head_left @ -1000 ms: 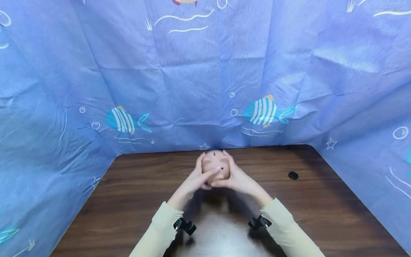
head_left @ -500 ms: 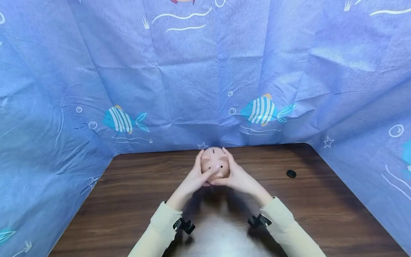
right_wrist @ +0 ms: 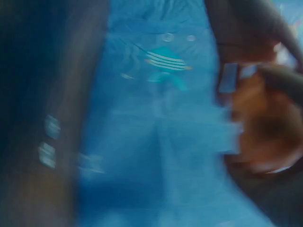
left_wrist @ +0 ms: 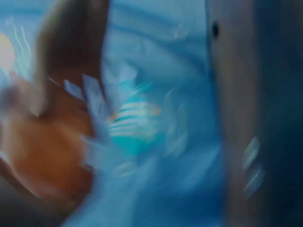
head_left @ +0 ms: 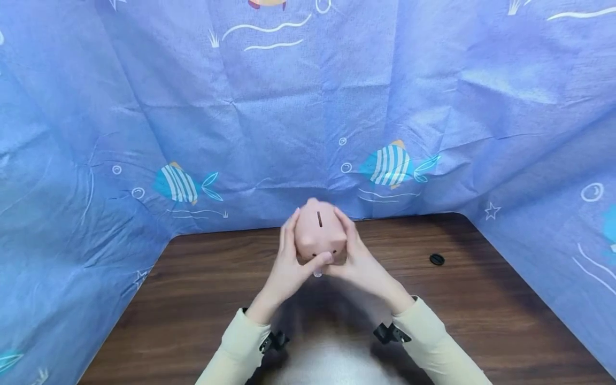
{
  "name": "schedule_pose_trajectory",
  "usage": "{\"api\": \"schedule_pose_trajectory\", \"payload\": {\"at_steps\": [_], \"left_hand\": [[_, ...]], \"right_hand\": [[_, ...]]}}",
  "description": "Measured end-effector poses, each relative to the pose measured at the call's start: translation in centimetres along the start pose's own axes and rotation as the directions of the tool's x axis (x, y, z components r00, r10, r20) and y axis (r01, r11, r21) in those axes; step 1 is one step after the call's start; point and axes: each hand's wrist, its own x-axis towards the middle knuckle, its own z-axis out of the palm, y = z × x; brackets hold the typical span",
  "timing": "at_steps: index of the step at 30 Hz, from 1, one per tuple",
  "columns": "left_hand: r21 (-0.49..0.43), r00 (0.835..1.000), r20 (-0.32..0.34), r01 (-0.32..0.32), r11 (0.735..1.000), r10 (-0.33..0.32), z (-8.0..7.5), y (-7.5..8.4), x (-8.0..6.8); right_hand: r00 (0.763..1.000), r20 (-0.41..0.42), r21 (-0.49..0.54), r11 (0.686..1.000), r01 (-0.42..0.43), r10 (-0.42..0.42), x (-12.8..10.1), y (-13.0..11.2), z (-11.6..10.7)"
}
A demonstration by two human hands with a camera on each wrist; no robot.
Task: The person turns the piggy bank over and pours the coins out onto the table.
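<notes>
A pink piggy bank (head_left: 320,234) with a dark coin slot on its back is held above the wooden table (head_left: 202,289) in the head view. My left hand (head_left: 289,262) grips its left side, thumb across the front. My right hand (head_left: 353,256) grips its right side. A small pale thing shows just under the bank, between my thumbs. Both wrist views are badly blurred; only an orange-pink blur of the piggy bank (left_wrist: 42,156) (right_wrist: 265,127) shows at their edges.
A small black round cap (head_left: 437,259) lies on the table to the right. Blue fish-print cloth (head_left: 308,107) walls the table at the back and both sides. Cream sleeves and black wrist mounts (head_left: 390,332) are near the front edge.
Both hands have lifted the piggy bank and tipped it, so that its coin slot now faces the head camera. The black cap has not moved.
</notes>
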Motion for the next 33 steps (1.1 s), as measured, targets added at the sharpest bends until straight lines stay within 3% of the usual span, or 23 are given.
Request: {"api": "schedule_pose_trajectory", "payload": {"at_steps": [1, 3, 5, 7, 9, 10, 11, 13, 15, 17, 18, 19, 20, 22, 23, 24, 25, 26, 28, 29, 30, 31, 33], "left_hand": [[-0.009, 0.988, 0.021, 0.153, 0.988, -0.153, 0.5, -1.1, -0.3], [-0.037, 0.910, 0.075, 0.411, 0.911, -0.408, 1.4, -2.9, -0.8], [-0.051, 0.833, 0.133, 0.547, 0.836, -0.537, 1.9, -4.4, -1.2], [-0.070, 0.775, 0.191, 0.623, 0.779, -0.603, 2.1, -5.2, -1.4], [-0.095, 0.744, 0.232, 0.658, 0.747, -0.627, 2.0, -5.3, -1.3], [-0.101, 0.743, 0.241, 0.659, 0.746, -0.624, 1.9, -5.2, -1.2], [-0.102, 0.756, 0.237, 0.644, 0.758, -0.610, 1.7, -5.0, -1.0], [-0.099, 0.809, 0.200, 0.578, 0.810, -0.553, 1.3, -4.1, -0.5], [-0.128, 0.889, 0.138, 0.454, 0.882, -0.437, 0.6, -2.4, 0.0], [-0.129, 0.973, 0.055, 0.228, 0.965, -0.223, -0.3, 0.0, 0.3], [-0.130, 0.996, 0.020, 0.089, 0.987, -0.087, -0.9, 1.4, 0.4], [-0.129, 0.998, -0.005, -0.062, 0.990, 0.061, -1.4, 2.8, 0.5], [-0.115, 0.978, -0.027, -0.207, 0.972, 0.205, -1.8, 4.0, 0.5], [-0.057, 0.898, -0.051, -0.440, 0.896, 0.437, -2.4, 5.7, 0.4], [-0.034, 0.862, -0.055, -0.506, 0.862, 0.504, -2.6, 6.1, 0.4], [-0.024, 0.851, -0.049, -0.525, 0.851, 0.524, -2.6, 6.3, 0.3], [-0.021, 0.864, -0.042, -0.503, 0.864, 0.502, -2.6, 6.1, 0.3], [-0.033, 0.897, -0.032, -0.442, 0.896, 0.441, -2.4, 5.6, 0.3], [-0.096, 0.979, 0.000, -0.202, 0.975, 0.202, -1.9, 3.9, 0.4], [-0.120, 0.999, 0.021, -0.045, 0.992, 0.048, -1.6, 2.8, 0.4], [-0.144, 0.992, 0.052, 0.125, 0.982, -0.119, -1.2, 1.7, 0.3], [-0.177, 0.959, 0.094, 0.281, 0.943, -0.268, -0.7, 0.5, 0.2], [-0.197, 0.851, 0.178, 0.523, 0.829, -0.494, 0.1, -1.6, -0.1]], "right_hand": [[0.988, 0.029, 0.037, 0.988, -0.153, 0.152, -0.1, 1.0, 0.3], [0.913, 0.103, 0.112, 0.907, -0.405, 0.395, -0.4, 2.9, 0.9], [0.835, 0.185, 0.157, 0.823, -0.546, 0.518, -0.7, 4.6, 1.4], [0.790, 0.232, 0.175, 0.775, -0.607, 0.567, -0.9, 5.6, 1.7], [0.771, 0.269, 0.219, 0.743, -0.632, 0.577, -1.0, 6.1, 1.8], [0.772, 0.268, 0.217, 0.745, -0.631, 0.576, -0.9, 6.0, 1.8], [0.783, 0.247, 0.200, 0.761, -0.617, 0.571, -0.8, 5.7, 1.7], [0.827, 0.183, 0.159, 0.814, -0.558, 0.531, -0.5, 4.4, 1.3], [0.898, 0.091, 0.086, 0.895, -0.437, 0.430, -0.1, 2.1, 0.5], [0.977, -0.002, -0.030, 0.976, -0.215, 0.215, 0.2, -0.7, -0.6], [0.997, -0.032, -0.076, 0.994, -0.077, 0.075, 0.3, -2.1, -1.2], [0.995, -0.055, -0.124, 0.990, 0.073, -0.080, 0.3, -3.3, -1.8], [0.969, -0.067, -0.169, 0.960, 0.223, -0.237, 0.4, -4.4, -2.4], [0.877, -0.062, -0.219, 0.864, 0.453, -0.476, 0.3, -5.6, -3.1], [0.836, -0.060, -0.222, 0.824, 0.521, -0.545, 0.3, -5.8, -3.3], [0.821, -0.056, -0.211, 0.811, 0.546, -0.568, 0.4, -5.7, -3.3], [0.831, -0.054, -0.200, 0.821, 0.535, -0.554, 0.4, -5.3, -3.2], [0.866, -0.053, -0.181, 0.857, 0.482, -0.498, 0.4, -4.7, -3.1], [0.959, -0.042, -0.084, 0.958, 0.275, -0.279, 0.4, -2.9, -2.3], [0.991, -0.022, -0.026, 0.991, 0.130, -0.131, 0.4, -1.9, -1.9], [0.999, -0.002, 0.005, 0.999, -0.033, 0.033, 0.3, -0.9, -1.5], [0.983, 0.025, 0.036, 0.983, -0.180, 0.179, 0.2, 0.1, -1.0], [0.908, 0.104, 0.123, 0.901, -0.416, 0.405, -0.2, 2.1, -0.2]]}}
